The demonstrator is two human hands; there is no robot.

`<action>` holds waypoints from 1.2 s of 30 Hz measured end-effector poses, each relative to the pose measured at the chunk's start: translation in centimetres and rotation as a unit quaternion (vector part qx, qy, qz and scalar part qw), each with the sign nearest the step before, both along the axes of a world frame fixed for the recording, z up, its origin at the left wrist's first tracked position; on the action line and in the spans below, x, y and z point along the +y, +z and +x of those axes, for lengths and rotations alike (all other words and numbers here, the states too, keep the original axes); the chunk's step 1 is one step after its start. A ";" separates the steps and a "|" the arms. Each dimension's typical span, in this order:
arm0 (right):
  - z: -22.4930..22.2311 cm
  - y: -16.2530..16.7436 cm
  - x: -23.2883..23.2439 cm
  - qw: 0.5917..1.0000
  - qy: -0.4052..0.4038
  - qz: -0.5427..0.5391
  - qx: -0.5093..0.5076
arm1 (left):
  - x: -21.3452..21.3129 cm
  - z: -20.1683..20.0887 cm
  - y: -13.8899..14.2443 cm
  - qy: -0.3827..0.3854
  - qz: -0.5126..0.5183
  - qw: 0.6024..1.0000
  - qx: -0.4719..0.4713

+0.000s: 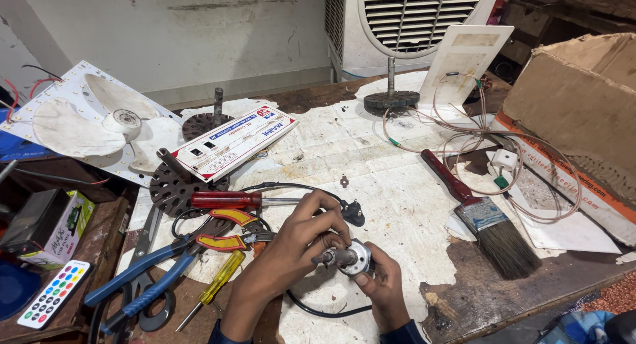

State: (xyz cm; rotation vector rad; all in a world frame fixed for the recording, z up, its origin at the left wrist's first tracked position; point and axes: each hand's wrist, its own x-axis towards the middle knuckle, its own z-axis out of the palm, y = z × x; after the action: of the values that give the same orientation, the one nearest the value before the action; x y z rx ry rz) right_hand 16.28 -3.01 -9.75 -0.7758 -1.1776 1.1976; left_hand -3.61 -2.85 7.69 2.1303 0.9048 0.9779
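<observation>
a worn workbench [397,185] with peeling white covering takes up most of the view, a white air cooler [404,22] standing at its far edge and a torn cardboard box [583,99] at the right. on the bench lie a paintbrush with a red handle [480,211], a red-handled screwdriver [228,199] and blue-handled pliers [142,278] – all well apart from the hands. near the front edge the right hand [384,291] cups a small round metal motor part [358,256] from below, fingers closed round its body. its short shaft points left, toward the left hand [298,248], whose fingertips are pinched together on the shaft end – wrist bent, coming in from the lower left.
</observation>
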 end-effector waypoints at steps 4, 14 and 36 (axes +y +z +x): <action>0.0 -0.3 0.2 1.000 -0.002 -0.005 0.008 | 0.0 -0.1 -0.1 -0.006 0.066 0.998 -0.003; 0.1 -0.1 0.3 1.000 -0.001 0.000 0.000 | 0.1 0.3 -0.4 -0.027 0.137 0.990 -0.021; 0.4 -0.4 0.4 1.000 -0.005 -0.013 0.016 | 0.5 0.2 -1.0 -0.062 0.074 0.993 -0.075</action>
State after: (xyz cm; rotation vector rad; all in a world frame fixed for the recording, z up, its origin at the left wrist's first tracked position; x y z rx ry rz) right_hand 16.71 -2.66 -10.16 -0.7782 -1.1338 1.2151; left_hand -3.40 -2.36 6.71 2.1720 0.6376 1.1543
